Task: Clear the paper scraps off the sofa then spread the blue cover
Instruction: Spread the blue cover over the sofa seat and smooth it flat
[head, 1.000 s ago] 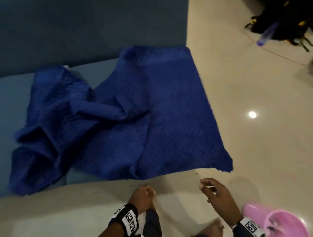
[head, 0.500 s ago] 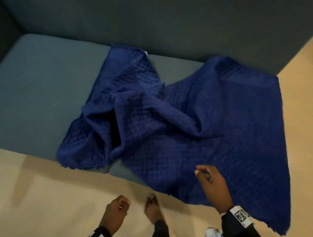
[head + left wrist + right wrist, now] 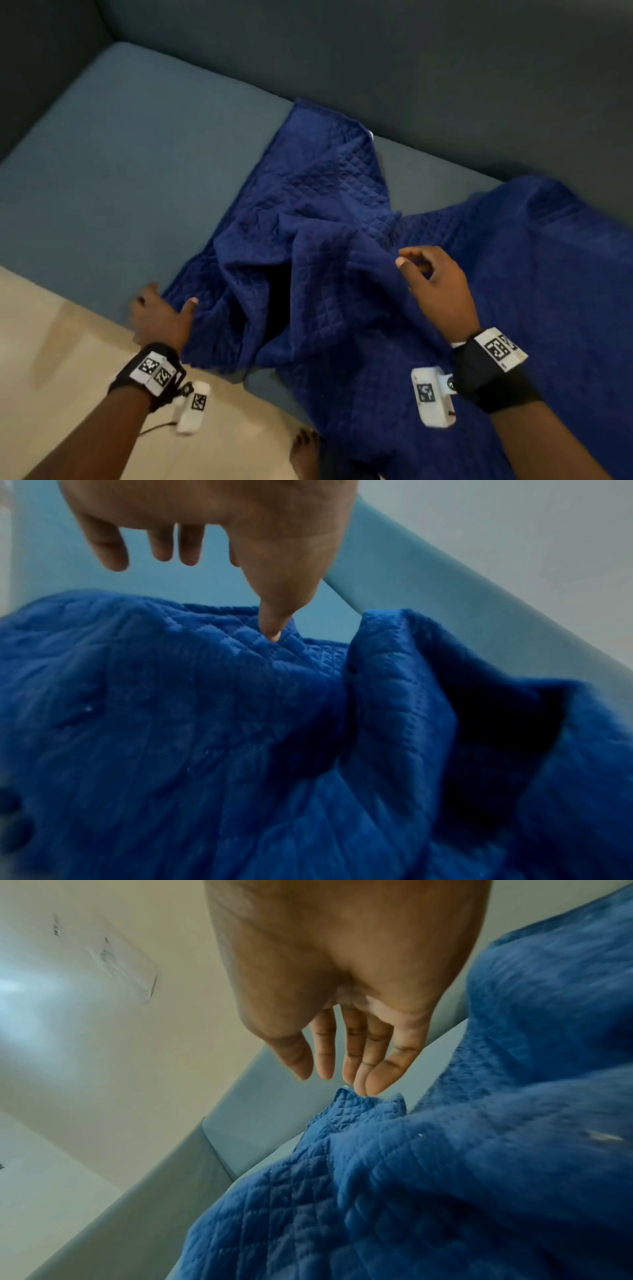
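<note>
A quilted blue cover (image 3: 342,274) lies on the teal sofa seat (image 3: 137,188). Its left part is bunched in folds; its right part lies flatter and hangs over the front edge. My left hand (image 3: 169,303) is at the cover's front left corner, fingers relaxed, and the thumb (image 3: 277,615) touches the fabric with its tip. My right hand (image 3: 407,260) hovers over the middle fold with loosely bent fingers (image 3: 359,1066) and holds nothing. No paper scraps show on the seat.
The sofa's dark backrest (image 3: 376,68) runs behind the seat, and an armrest closes the far left. Beige floor (image 3: 51,342) lies in front of the sofa. My bare foot (image 3: 305,452) stands by the hanging cover.
Both hands have reached forward from near the floor to the cover. The left went to the front left corner, the right to the middle fold. The view swung left along the sofa.
</note>
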